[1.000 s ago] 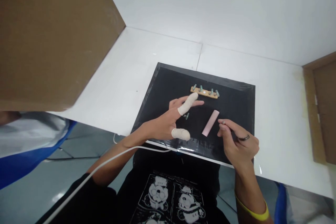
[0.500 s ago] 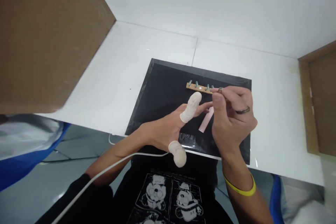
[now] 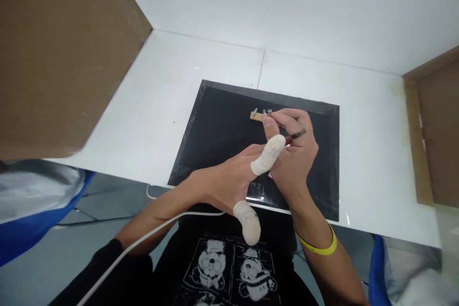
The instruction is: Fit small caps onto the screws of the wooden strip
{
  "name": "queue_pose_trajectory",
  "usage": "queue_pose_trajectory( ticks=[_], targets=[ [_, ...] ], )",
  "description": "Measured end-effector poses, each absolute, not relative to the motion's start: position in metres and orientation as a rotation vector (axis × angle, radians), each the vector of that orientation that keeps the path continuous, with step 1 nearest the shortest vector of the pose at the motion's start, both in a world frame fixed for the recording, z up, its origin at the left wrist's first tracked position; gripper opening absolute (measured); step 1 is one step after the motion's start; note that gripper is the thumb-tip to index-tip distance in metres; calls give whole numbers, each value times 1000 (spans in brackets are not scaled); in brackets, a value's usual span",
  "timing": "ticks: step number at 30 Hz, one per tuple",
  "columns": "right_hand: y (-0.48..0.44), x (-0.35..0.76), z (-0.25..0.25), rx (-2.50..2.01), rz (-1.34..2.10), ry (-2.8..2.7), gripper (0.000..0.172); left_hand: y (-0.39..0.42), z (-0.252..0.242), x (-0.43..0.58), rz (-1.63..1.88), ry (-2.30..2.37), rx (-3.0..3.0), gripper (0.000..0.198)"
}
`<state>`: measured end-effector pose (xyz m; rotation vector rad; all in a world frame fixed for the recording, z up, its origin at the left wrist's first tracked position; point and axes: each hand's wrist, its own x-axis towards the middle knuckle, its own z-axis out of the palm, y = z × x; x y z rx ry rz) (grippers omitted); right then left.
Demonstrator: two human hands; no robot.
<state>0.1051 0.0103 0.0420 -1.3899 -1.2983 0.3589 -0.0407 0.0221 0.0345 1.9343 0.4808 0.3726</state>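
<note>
My right hand [image 3: 292,153] reaches over the black mat [image 3: 215,129] and pinches a small metal nut [image 3: 269,112] between thumb and forefinger, right at the small wooden strip with upright screws [image 3: 256,115]. The hand hides most of that strip. My left hand [image 3: 229,181] hovers just in front of it, fingers spread, with white cots on thumb and forefinger, holding nothing. The pink cylinder is hidden behind my hands.
The mat lies on a white table [image 3: 150,105]. A brown cardboard panel [image 3: 60,52] stands at the left and a wooden frame [image 3: 433,124] at the right. A white cable [image 3: 143,236] runs across my left forearm.
My right hand has carried the small nut from the mat's near side up and left to the wooden strip. My left hand lifted slightly and the pink cylinder became covered.
</note>
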Motion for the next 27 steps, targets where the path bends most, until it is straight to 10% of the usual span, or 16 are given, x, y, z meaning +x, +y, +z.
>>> queue_pose_trajectory(
  ticks=[27],
  targets=[
    [23, 109, 28, -1483, 328, -1356, 10, 28, 21, -33, 401, 359, 1840, 141]
  ],
)
